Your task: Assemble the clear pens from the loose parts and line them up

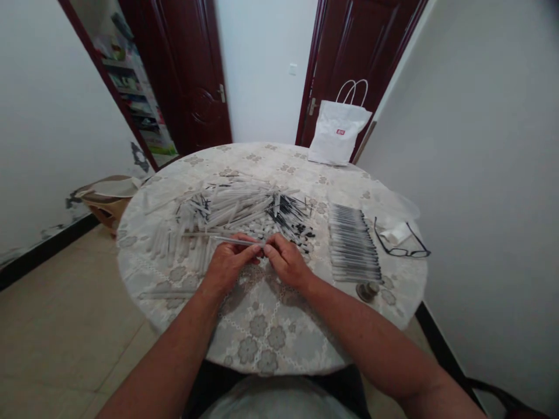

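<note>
My left hand [236, 255] is closed around a slim, translucent pen barrel [225, 239] that points to the left. At the barrel's right end, my right hand [283, 259] pinches with thumb and fingers; the small part there is hidden by the fingertips. Beyond my hands lies a heap of whitish pen barrels [238, 201]. Dark thin pieces [288, 212], which look like refills or tips, lie at its right side. Small white pieces [257, 224] sit just past my fingers. To the right, pens with dark ends [353, 241] are laid in a neat stacked row.
The round table has a patterned lace cloth [266, 337]. Black-framed glasses [404, 251] and a crumpled white item [398, 233] lie at the right, near a small metal object [367, 291]. A white paper bag [338, 132] stands at the far edge. More barrels [168, 295] lie at left.
</note>
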Tool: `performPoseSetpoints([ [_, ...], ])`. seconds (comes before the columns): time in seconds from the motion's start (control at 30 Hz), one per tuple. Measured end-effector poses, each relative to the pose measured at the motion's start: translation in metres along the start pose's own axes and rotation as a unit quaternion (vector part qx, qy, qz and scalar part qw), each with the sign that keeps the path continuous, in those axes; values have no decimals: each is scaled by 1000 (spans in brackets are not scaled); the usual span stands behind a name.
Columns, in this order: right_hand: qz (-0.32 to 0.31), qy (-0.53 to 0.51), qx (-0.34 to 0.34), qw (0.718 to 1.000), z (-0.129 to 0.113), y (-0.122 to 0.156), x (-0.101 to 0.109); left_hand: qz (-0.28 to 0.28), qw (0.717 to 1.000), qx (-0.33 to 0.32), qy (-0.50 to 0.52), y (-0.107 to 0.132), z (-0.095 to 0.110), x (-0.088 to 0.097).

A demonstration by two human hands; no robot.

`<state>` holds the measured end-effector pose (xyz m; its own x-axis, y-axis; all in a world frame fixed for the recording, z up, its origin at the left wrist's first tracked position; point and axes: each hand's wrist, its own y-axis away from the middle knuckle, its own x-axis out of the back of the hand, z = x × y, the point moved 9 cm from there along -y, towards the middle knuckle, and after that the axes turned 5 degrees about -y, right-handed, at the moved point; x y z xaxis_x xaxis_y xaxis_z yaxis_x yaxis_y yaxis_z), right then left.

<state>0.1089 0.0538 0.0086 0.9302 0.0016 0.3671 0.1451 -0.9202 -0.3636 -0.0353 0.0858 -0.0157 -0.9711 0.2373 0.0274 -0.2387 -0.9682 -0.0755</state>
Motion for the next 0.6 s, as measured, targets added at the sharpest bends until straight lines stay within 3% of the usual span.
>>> performPoseSetpoints([
  [0.3, -19, -4, 1, 1000, 8, 1, 4, -16, 1000, 8, -7, 4, 4, -7],
  [0.43, 107, -29, 6, 994, 9, -2, 38, -12, 992, -24, -123, 6, 13, -3],
  [0.53, 218, -69, 3, 973, 15, -2, 67, -11, 965, -71, -250, 8, 19, -7],
  [0.6, 257, -82, 7, 963, 18, -3, 80, -30, 944, -102, -313, 11, 20, -18],
])
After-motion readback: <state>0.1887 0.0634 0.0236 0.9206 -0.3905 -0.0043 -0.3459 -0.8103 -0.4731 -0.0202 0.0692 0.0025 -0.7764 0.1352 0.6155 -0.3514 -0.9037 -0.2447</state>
